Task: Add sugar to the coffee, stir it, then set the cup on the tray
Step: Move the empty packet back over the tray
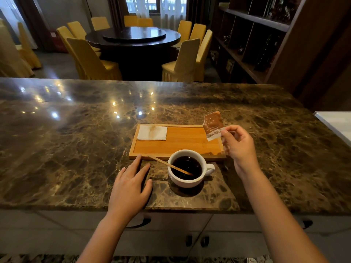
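Note:
A white cup (187, 180) of dark coffee stands on the marble counter, just in front of the wooden tray (182, 143), handle to the right. A wooden stir stick (169, 165) leans in the coffee, its top end pointing left. My right hand (240, 144) pinches a brown and white sugar packet (213, 126) by its lower corner, held up over the tray's right end, behind and right of the cup. My left hand (131, 184) rests flat on the counter left of the cup, fingers spread, holding nothing.
A folded white napkin (152, 132) lies in the tray's far left corner. The brown marble counter (76, 149) stretches wide to the left. A white surface (336, 122) shows at the right edge. Beyond the counter stand a round dining table and yellow chairs; shelves at the right.

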